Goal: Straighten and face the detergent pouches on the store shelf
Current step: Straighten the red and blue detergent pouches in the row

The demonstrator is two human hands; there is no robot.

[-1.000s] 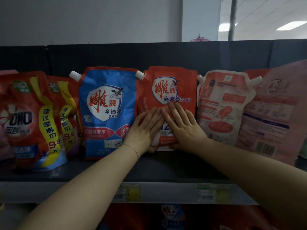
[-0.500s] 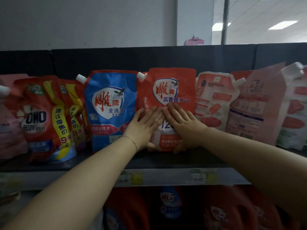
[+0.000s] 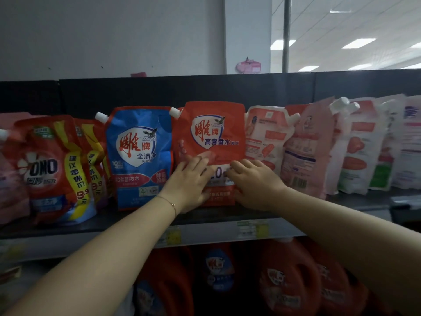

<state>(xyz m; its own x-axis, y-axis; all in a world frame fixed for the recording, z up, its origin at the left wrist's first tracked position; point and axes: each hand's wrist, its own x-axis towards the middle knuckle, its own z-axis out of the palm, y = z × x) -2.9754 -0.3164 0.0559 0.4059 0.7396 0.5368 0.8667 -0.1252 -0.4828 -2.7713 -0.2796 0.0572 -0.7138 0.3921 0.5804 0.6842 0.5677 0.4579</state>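
Red pouch [image 3: 214,133] stands upright in the middle of the shelf [image 3: 136,218], printed front facing out, its base set back from the front lip.

Left grip [image 3: 189,185]: fingers nearly straight, laid flat on the pouch's lower left front. It holds nothing and only presses. A thin bracelet [image 3: 171,202] is on that wrist.

Right grip [image 3: 252,183]: fingers bent at the knuckles, tips on the white label band low on the front, hand covering the pouch's lower right edge. Whether the thumb wraps that edge cannot be told.

Edges: the pouch's left edge meets the right edge of the blue pouch [image 3: 139,156], and a white cap [image 3: 175,112] sits at that seam near the top. The right edge lies against a pale pouch [image 3: 265,142] that shows its back print. No shelf surface is seen between these three.

Open room: a bare dark strip of shelf runs in front of the pouch bases to the lip. Above the pouch tops the dark back panel [image 3: 159,92] is exposed.

Surroundings: OMO pouches [image 3: 45,169] stand left of the blue one, overlapping one another. Right of the pale pouch, a pink pouch [image 3: 305,151] leans leftward, with more pale pouches beyond it, tilted and crowded. Price tags [image 3: 173,236] are fixed on the shelf front. Red jugs [image 3: 289,281] stand on the level below.
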